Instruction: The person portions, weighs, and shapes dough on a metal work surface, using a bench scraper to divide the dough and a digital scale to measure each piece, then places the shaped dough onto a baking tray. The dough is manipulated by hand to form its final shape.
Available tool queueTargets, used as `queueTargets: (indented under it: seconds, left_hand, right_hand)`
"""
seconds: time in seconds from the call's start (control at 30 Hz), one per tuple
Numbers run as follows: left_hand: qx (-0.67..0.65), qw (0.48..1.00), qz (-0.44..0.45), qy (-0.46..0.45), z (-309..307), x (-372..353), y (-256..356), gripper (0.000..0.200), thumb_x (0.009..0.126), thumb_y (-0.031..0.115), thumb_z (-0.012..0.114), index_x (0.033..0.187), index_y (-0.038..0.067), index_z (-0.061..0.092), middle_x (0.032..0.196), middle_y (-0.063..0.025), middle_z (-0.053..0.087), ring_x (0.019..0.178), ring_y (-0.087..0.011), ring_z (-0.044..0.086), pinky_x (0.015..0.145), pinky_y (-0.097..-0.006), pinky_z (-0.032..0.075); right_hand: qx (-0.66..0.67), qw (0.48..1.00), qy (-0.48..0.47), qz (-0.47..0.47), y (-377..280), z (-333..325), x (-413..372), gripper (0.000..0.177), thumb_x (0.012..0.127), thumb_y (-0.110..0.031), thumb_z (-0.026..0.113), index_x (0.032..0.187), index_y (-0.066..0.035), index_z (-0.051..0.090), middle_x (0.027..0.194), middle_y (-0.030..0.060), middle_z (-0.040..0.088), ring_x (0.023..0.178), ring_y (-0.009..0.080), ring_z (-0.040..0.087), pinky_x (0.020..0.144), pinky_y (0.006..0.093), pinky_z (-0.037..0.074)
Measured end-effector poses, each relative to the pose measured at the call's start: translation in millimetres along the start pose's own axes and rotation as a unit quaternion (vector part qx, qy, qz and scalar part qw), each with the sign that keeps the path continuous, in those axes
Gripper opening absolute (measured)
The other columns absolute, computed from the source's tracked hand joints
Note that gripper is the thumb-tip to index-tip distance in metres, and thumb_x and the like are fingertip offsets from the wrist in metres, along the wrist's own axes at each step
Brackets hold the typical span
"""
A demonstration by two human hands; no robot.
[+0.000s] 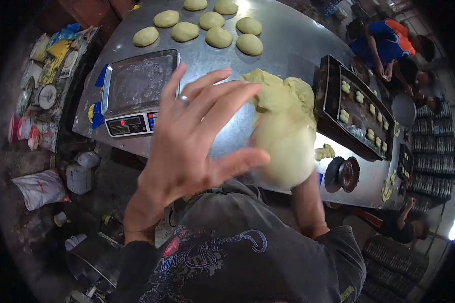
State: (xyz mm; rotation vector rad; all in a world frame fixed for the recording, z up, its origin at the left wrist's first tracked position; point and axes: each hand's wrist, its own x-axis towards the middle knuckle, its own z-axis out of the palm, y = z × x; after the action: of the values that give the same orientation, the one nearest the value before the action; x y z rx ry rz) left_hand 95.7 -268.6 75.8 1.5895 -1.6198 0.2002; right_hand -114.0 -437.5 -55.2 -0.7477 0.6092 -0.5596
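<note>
My left hand [199, 126], with a ring on one finger, is raised in front of me with its fingers spread and nothing in it. Beside its thumb is a smooth, pale yellow piece of dough [285, 151], blurred by motion. My right hand [307, 194] is behind this dough and holds it; the dough hides most of the fingers. Just beyond lies a larger, rough mass of dough [283, 93] on the metal table [283, 40]. Left of my left hand stands a digital scale [141, 83] with a bare tray and a red display.
Several round dough balls [218, 37] lie at the table's far side. To the right are a dark baking tray [361, 106] with small dough pieces, a dough scrap [324, 152] and fluted tins [349, 173]. Other people [389, 43] work at the right edge. A cluttered side table [50, 91] stands left.
</note>
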Motion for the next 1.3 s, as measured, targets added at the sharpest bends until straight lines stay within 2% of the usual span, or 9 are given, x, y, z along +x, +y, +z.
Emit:
queueTargets:
  seconds: [0.07, 0.1, 0.13, 0.17, 0.23, 0.47, 0.77, 0.97, 1.3]
  left_hand:
    - [0.003, 0.998, 0.049, -0.035, -27.0, 8.2, 16.8, 0.061, 0.096, 0.068, 0.048, 0.101, 0.014, 0.075, 0.113, -0.0032, 0.071, 0.118, -0.0242, 0.064, 0.116, -0.055, 0.034]
    - [-0.011, 0.994, 0.091, -0.062, -30.1, 5.0, 27.5, 0.058, 0.096, 0.067, 0.05, 0.104, 0.015, 0.075, 0.114, -0.0027, 0.071, 0.118, -0.0233, 0.064, 0.115, -0.0536, 0.037]
    - [-0.028, 0.987, 0.131, -0.091, -33.1, 1.8, 38.0, 0.056, 0.095, 0.066, 0.052, 0.107, 0.016, 0.074, 0.116, -0.0021, 0.071, 0.117, -0.0225, 0.064, 0.113, -0.0523, 0.039]
    - [-0.047, 0.978, 0.173, -0.106, -31.2, -1.9, 50.1, 0.052, 0.095, 0.063, 0.055, 0.11, 0.017, 0.074, 0.116, -0.0015, 0.071, 0.117, -0.0219, 0.064, 0.112, -0.0501, 0.042]
    - [-0.053, 0.973, 0.216, -0.067, -23.3, -2.5, 71.4, 0.041, 0.092, 0.047, 0.063, 0.111, 0.013, 0.074, 0.114, -0.0027, 0.072, 0.117, -0.0221, 0.065, 0.112, -0.0448, 0.045]
    - [0.053, 0.964, 0.261, 0.012, -4.8, -0.6, 102.3, 0.03, 0.087, 0.022, 0.071, 0.112, 0.005, 0.072, 0.119, -0.0035, 0.068, 0.125, -0.02, 0.059, 0.122, -0.0382, 0.04]
    - [-0.136, 0.907, 0.36, -0.171, 9.4, 33.3, 134.1, 0.041, 0.093, 0.025, 0.066, 0.132, 0.011, 0.064, 0.143, -0.0037, 0.057, 0.137, -0.0219, 0.05, 0.122, -0.039, 0.04]
    - [-0.127, 0.958, 0.255, 0.018, 78.4, 8.6, 215.4, 0.046, 0.092, 0.021, 0.066, 0.137, 0.014, 0.061, 0.148, -0.0059, 0.053, 0.14, -0.0227, 0.047, 0.123, -0.0398, 0.039]
    - [-0.097, 0.981, 0.17, -0.004, 87.2, -11.3, 256.9, 0.043, 0.097, 0.016, 0.061, 0.139, 0.009, 0.058, 0.149, -0.0072, 0.052, 0.138, -0.0228, 0.048, 0.121, -0.035, 0.04]
  right_hand:
    - [-0.163, 0.942, 0.056, -0.287, -57.0, 48.8, 45.1, 0.046, 0.106, -0.033, 0.039, 0.136, 0.0, 0.054, 0.124, 0.0167, 0.065, 0.111, 0.0302, 0.066, 0.098, 0.0434, 0.054]
    - [-0.239, 0.873, 0.12, -0.407, -85.6, 73.1, 67.9, 0.047, 0.105, -0.029, 0.038, 0.137, 0.002, 0.054, 0.122, 0.0173, 0.064, 0.11, 0.032, 0.066, 0.098, 0.0451, 0.054]
    - [-0.378, 0.682, 0.148, -0.609, -97.6, 51.5, 120.1, 0.046, 0.106, -0.026, 0.036, 0.138, 0.002, 0.052, 0.127, 0.0181, 0.06, 0.119, 0.0313, 0.06, 0.104, 0.0422, 0.049]
    - [-0.374, 0.675, 0.105, -0.628, -103.7, 50.3, 152.5, 0.041, 0.106, -0.02, 0.04, 0.138, 0.001, 0.055, 0.14, 0.0199, 0.053, 0.131, 0.031, 0.052, 0.111, 0.0394, 0.04]
    - [-0.381, 0.811, 0.07, -0.439, -125.5, -2.1, 224.1, 0.037, 0.103, -0.017, 0.054, 0.136, -0.002, 0.059, 0.137, 0.0129, 0.06, 0.131, 0.0241, 0.053, 0.113, 0.0364, 0.036]
    - [-0.285, 0.922, 0.103, -0.241, -49.4, -75.1, 137.4, 0.031, 0.108, -0.021, 0.049, 0.126, -0.001, 0.065, 0.12, 0.0102, 0.068, 0.106, 0.0172, 0.066, 0.097, 0.0324, 0.05]
    - [-0.305, 0.873, 0.37, -0.09, 29.8, -295.8, -37.0, 0.03, 0.104, -0.02, 0.053, 0.125, 0.0, 0.061, 0.096, 0.0074, 0.067, 0.078, 0.0119, 0.06, 0.07, 0.027, 0.048]
    - [-0.287, 0.919, 0.269, 0.015, 83.0, -290.2, -59.1, 0.035, 0.103, -0.027, 0.06, 0.121, 0.002, 0.055, 0.095, 0.0095, 0.064, 0.074, 0.0143, 0.063, 0.066, 0.0269, 0.052]
    - [-0.222, 0.944, 0.203, 0.132, 62.8, -268.0, -30.4, 0.036, 0.097, -0.037, 0.069, 0.108, -0.005, 0.057, 0.076, 0.0053, 0.061, 0.047, 0.0138, 0.055, 0.045, 0.0282, 0.048]
